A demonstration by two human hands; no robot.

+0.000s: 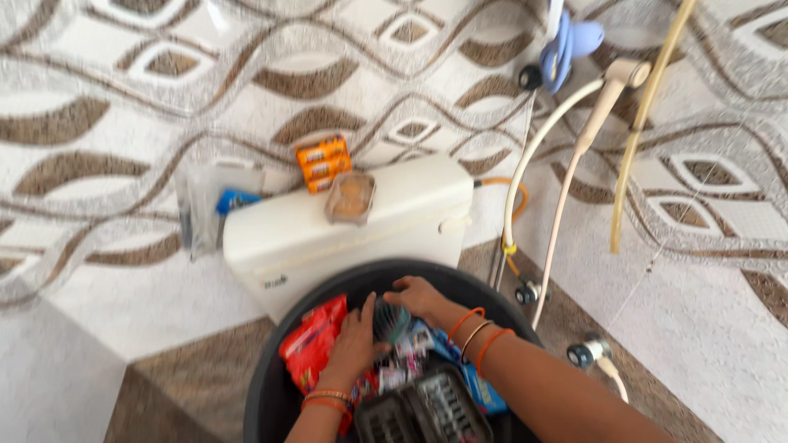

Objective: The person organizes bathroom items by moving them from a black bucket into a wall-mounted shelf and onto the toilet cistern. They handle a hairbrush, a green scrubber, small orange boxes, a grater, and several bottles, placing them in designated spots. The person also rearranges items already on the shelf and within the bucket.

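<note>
Both hands, left hand (355,340) and right hand (417,297), pinch what looks like a dark comb (391,320) inside the black tub (267,385), lower centre; keep grip firm.

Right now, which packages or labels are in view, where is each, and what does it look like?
Orange packs: stacked on the white cistern, against the wall; rectangular.
Red packet: in the black tub, beside the left hand; crinkled.
Blue packet: in the tub, under the right forearm.
Clear bag: left of the cistern; blue item inside.
</note>
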